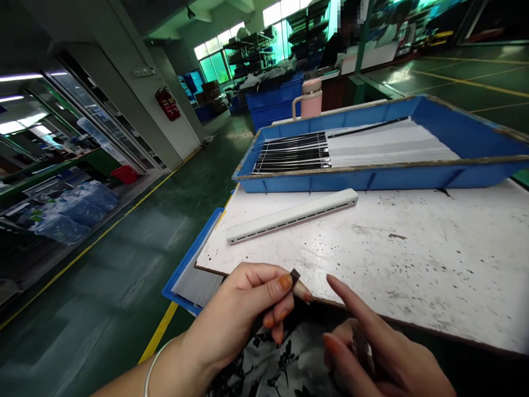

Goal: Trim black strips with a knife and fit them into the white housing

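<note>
Two hands low at the near edge of the counter (413,248), both just off its lip, over the person's lap.

Left hand (243,309): grip closed to a pinch, thumb and forefinger tips on a small dark piece (295,274). Only its squared end sticks out above the fingertips, right at the counter's near edge. Thin bracelet (155,361) on that wrist.

Right hand (372,353): forefinger straight out toward the pinched piece, not touching it, other fingers curled in. Something dark lies across the palm, too blurred to name, so I can't tell if that grip has hold of anything.

My read on the piece: tiny, very light, probably thin and a bit flexible, easy to drop or flick away. Fingertip pinch close to the exposed end looks right, with light pressure and flat faces between the pads.

Rest of the counter:
- white slotted bar (291,216) lying diagonally near the left edge, well apart from the hands
- blue tray (372,179) along the far edge, with black strips (295,153) at its left end and white sheets (388,146) filling the rest
- pink flask (309,98) behind the tray
- second blue tray (185,264) below the near-left corner, pale sheets in it
</note>
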A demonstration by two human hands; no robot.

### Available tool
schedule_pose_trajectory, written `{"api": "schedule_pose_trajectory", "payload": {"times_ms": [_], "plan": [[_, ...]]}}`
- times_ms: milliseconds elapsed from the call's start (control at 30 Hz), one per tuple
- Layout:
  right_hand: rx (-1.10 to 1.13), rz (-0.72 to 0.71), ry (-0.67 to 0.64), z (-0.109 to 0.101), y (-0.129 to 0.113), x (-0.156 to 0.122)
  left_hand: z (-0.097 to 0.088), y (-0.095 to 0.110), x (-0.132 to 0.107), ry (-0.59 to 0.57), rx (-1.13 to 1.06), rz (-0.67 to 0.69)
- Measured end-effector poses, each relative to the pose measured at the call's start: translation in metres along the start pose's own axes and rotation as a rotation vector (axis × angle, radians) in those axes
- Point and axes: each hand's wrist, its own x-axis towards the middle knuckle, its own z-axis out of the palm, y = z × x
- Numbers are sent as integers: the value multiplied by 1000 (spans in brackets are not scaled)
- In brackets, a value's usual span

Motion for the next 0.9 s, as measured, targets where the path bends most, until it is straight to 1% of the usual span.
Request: {"api": "schedule_pose_trajectory", "payload": {"times_ms": [100,200,433,533,667,733,900], "plan": [[5,-165,-7,0,-8,10,2,-10,-1,-22,48,-13],[5,-242,-37,2,-10,13,1,-16,-2,-25,97,-31],[-109,-273,-46,-3,-2,8,4,-19,-1,-25,116,-31],[-156,-294,-40,-7,2,6,4,-21,-1,0,122,-35],[-188,-306,-72,-11,6,5,3,-22,-1,57,103,33],[-166,-298,-63,-13,7,5,3,-23,-2,67,121,61],[-156,-225,-29,-14,4,3,3,-24,-5,107,139,84]]}}
